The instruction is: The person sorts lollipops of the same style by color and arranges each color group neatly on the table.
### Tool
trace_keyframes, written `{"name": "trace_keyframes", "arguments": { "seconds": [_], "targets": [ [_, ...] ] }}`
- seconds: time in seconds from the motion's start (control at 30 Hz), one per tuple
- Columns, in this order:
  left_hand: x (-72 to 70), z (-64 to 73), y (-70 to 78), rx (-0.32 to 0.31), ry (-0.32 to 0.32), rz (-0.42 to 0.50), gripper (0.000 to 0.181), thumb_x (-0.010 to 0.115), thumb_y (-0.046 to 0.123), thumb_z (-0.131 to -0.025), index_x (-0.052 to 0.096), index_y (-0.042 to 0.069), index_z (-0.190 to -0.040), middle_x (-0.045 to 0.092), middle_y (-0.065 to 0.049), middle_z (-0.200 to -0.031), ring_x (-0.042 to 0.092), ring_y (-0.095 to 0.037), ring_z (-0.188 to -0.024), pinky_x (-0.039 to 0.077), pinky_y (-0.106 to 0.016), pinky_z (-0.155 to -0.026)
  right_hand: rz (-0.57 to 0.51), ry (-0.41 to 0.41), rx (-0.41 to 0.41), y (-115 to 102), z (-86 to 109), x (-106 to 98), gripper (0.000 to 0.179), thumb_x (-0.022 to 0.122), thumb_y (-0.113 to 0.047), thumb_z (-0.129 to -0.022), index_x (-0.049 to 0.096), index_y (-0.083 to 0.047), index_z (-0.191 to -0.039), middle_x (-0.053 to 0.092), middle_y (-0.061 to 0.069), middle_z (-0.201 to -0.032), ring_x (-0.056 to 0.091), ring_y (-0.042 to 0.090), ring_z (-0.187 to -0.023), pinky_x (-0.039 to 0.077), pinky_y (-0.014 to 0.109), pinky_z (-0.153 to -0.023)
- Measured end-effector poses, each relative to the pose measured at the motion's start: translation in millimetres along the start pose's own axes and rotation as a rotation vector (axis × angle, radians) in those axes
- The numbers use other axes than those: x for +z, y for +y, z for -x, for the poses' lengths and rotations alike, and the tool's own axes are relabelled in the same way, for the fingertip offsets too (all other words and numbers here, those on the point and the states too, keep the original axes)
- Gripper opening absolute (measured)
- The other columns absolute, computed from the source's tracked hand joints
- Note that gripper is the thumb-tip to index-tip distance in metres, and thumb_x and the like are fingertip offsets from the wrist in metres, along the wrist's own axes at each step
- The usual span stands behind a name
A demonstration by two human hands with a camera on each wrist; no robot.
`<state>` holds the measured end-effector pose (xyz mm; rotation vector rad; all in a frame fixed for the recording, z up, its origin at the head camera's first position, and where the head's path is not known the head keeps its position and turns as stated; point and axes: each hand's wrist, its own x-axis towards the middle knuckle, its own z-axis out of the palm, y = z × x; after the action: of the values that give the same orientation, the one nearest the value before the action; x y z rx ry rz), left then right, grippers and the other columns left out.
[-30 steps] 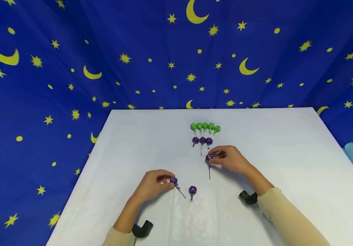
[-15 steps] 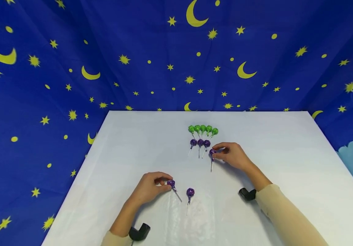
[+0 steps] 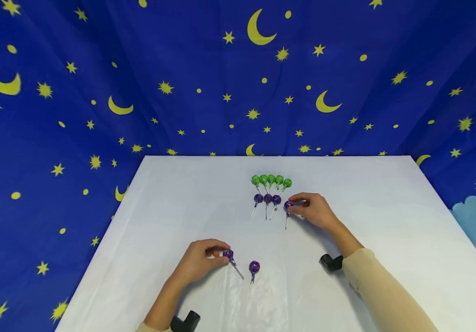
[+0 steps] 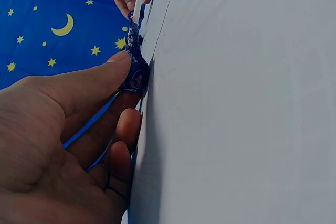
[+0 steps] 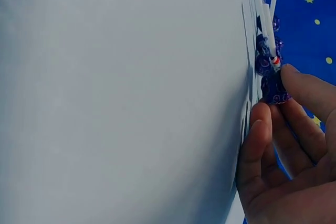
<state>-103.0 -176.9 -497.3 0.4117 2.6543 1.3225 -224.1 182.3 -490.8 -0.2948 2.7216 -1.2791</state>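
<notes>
My left hand [image 3: 202, 262] pinches the head of a purple-wrapped lollipop [image 3: 228, 254] between thumb and fingers; its stick slants toward the lower right. In the left wrist view the thumb presses on that lollipop's wrapper [image 4: 136, 74]. Further up the table my right hand [image 3: 313, 211] pinches another purple lollipop [image 3: 288, 205] by its head, stick toward me. It lies just right of a row of three purple lollipops [image 3: 267, 199]. Behind that row several green lollipops [image 3: 271, 180] fan out side by side. A loose purple lollipop [image 3: 254, 266] lies to the right of the left hand.
The white table [image 3: 171, 198] reaches back to a blue curtain [image 3: 204, 55] with yellow moons and stars. A black wrist mount [image 3: 331, 263] sits below the right wrist, and a second black mount [image 3: 185, 321] below the left.
My right hand has carried its purple lollipop away from me and slightly right, beside the purple row. The left hand keeps its pinch. The head view has tilted up a little.
</notes>
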Motion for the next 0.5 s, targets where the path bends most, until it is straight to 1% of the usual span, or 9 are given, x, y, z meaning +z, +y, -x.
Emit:
{"name": "trace_keyframes", "arguments": {
  "seconds": [0.17,0.3,0.5],
  "targets": [
    [1.5,4.5,-2.7,-0.01,0.013,0.002,0.023,0.08,0.029,-0.079,0.074,0.025,-0.101,0.06,0.013,-0.075,0.054,-0.009,-0.071,0.044,-0.028,-0.067,-0.007,0.002,0.016,-1.3,-1.8,3.6,0.032,0.077,-0.028,-0.083,0.071,-0.015,-0.112,0.068,0.004,-0.107,0.062,0.018,-0.082,0.049,0.035,-0.066],
    [2.9,3.8,-4.0,-0.013,0.013,0.009,0.024,0.079,0.031,-0.079,0.074,0.026,-0.102,0.06,0.012,-0.076,0.054,-0.01,-0.072,0.044,-0.028,-0.068,0.014,0.015,0.027,-2.0,-3.3,3.2,0.032,0.077,-0.028,-0.083,0.071,-0.015,-0.112,0.068,0.004,-0.106,0.062,0.018,-0.083,0.049,0.035,-0.067],
    [3.3,2.6,-1.8,-0.006,0.011,0.015,0.023,0.079,0.031,-0.08,0.073,0.025,-0.102,0.061,0.012,-0.077,0.055,-0.01,-0.073,0.045,-0.028,-0.069,0.039,0.039,0.032,0.1,-5.7,2.0,0.032,0.077,-0.027,-0.082,0.071,-0.014,-0.111,0.069,0.005,-0.105,0.063,0.019,-0.084,0.049,0.035,-0.068]
  ]
}}
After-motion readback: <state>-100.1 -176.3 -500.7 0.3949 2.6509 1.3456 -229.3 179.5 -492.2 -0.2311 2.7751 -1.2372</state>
